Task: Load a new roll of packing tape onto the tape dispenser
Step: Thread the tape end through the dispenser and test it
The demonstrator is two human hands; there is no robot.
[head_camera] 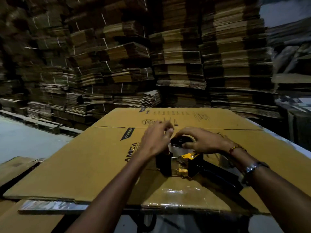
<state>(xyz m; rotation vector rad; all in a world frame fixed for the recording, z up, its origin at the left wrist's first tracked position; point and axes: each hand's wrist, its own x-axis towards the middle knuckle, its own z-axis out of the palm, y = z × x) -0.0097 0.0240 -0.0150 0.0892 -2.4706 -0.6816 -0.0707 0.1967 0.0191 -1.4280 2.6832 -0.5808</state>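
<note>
At nine o'clock of the work sits my left hand [155,138], fingers curled in against the near side of the tape roll [180,145]. I read it as gripping the roll's edge or its loose end, though the fingertips are blurred and I cannot say which. I judge it is there to steady the roll while the other hand works.

At the centre, the roll stands on the tape dispenser [183,163], which lies on the flattened cardboard box [101,162]; the flat sheet gives a firm bed for pressing down. The dispenser's black frame and yellow tabs face me, its handle running off toward four o'clock.

At three o'clock my right hand [202,142] arches over the top of the roll, fingers bent round it, probably pushing it onto the hub. That hand hides the hub, so I cannot tell whether the roll is fully seated. Dim light blurs the clear tape's edge.
</note>
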